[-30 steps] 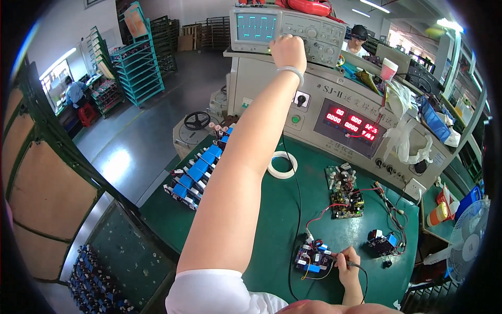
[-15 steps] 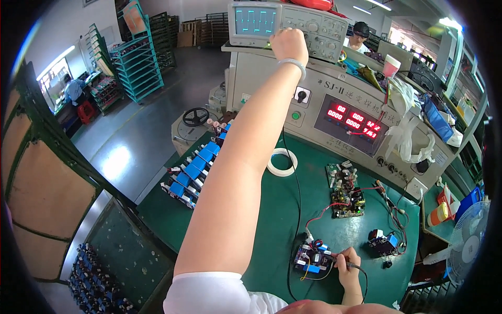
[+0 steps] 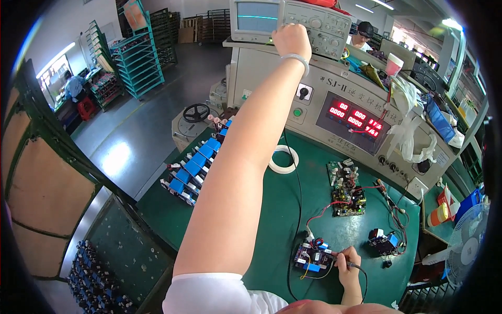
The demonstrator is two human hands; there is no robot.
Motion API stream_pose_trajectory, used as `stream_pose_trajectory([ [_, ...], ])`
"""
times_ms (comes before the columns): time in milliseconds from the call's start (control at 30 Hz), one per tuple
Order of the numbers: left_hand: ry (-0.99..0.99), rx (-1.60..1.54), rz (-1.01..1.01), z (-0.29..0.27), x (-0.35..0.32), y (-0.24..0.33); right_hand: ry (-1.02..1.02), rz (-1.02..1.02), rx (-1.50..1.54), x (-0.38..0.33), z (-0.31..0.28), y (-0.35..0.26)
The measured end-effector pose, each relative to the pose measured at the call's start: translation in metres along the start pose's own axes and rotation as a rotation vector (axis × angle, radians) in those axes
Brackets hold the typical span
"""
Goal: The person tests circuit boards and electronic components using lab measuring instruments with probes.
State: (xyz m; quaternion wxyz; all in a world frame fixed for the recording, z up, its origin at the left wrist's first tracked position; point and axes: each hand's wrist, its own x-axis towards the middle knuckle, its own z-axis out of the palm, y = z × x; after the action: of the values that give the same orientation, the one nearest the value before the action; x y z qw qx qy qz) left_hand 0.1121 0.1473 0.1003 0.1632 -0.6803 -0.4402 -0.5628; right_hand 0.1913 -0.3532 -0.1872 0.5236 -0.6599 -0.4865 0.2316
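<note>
My left hand (image 3: 293, 41) reaches up to the front panel of the oscilloscope (image 3: 327, 32). Its fingers are curled against the panel beside the screen; their tips, and whatever they grip, are hidden behind the knuckles. A flat, bright trace crosses the oscilloscope screen (image 3: 257, 17). Low on the bench, my right hand (image 3: 348, 259) pinches a test probe (image 3: 351, 265) with a black cable. The probe's tip meets the right edge of a small circuit board (image 3: 312, 257) with blue parts. A red wire links that board to a larger green circuit board (image 3: 346, 189).
A grey test cabinet (image 3: 314, 128) with red digits backs the green bench (image 3: 280, 206). A tape roll (image 3: 284, 159) and a row of blue-topped boards (image 3: 193, 166) flank my left forearm. Another blue board (image 3: 384, 242) lies right. A fan (image 3: 467, 243) stands beyond; a person sits behind the cabinet.
The oscilloscope trace has gone from a square wave to a flat line. Some red digits on the cabinet differ. Both hands stay in nearly the same places.
</note>
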Motion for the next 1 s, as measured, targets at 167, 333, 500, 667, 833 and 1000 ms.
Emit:
stream_pose_trajectory([
  [167,0.004,-0.021,-0.001,-0.002,0.000,-0.003,-0.026,0.056,0.005,0.001,0.001,-0.012],
  [333,0.112,-0.122,0.064,-0.012,-0.010,0.012,-0.004,0.036,0.046,0.003,0.000,-0.009],
  [500,0.090,-0.111,0.047,-0.014,-0.010,0.009,0.003,0.005,0.047,0.006,0.003,-0.006],
  [667,0.042,-0.346,0.200,-0.045,-0.054,0.007,0.004,-0.003,-0.018,0.005,0.001,-0.006],
  [833,-0.396,-0.698,0.335,-0.141,-0.162,0.011,0.016,-0.013,-0.004,-0.001,0.002,-0.005],
  [1000,-1.012,-1.136,0.300,-0.229,-0.272,0.000,0.020,-0.006,-0.044,-0.004,0.005,-0.010],
])
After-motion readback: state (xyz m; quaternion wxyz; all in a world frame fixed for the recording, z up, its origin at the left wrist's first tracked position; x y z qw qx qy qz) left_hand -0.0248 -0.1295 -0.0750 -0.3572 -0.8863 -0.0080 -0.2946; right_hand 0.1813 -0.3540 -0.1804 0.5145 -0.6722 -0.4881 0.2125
